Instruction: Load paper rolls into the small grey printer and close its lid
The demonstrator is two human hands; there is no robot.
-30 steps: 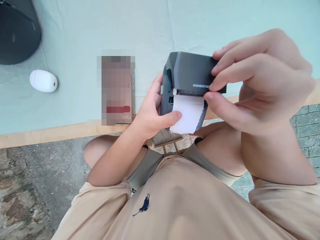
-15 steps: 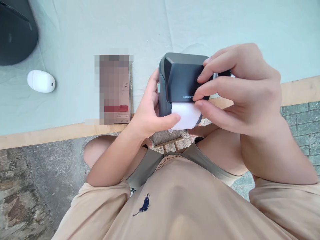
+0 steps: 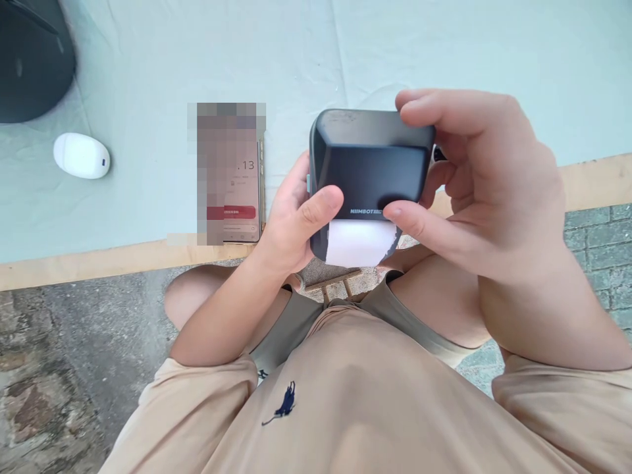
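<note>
A dark label printer (image 3: 378, 171) marked NIIMBOT is held up in front of me at the table's near edge. A short strip of white label paper (image 3: 361, 242) sticks out of its front, with a ragged right end. My left hand (image 3: 299, 224) grips the printer's left side, thumb on the front face and fingers mostly hidden behind. Around the right side is my right hand (image 3: 486, 178), its thumb at the lower front near the lettering and a fingertip on the top right corner.
A phone (image 3: 241, 191), partly blurred out, lies left of the printer on the pale cloth (image 3: 148, 59). Farther left are a white rounded case (image 3: 81, 156) and a dark round-edged object (image 3: 34, 66). The table's wooden edge (image 3: 99, 259) runs below.
The printer has tilted and come slightly lower, showing more of its top. My left thumb has moved off the paper onto the printer's face. My right fingers have shifted from the front to the right side.
</note>
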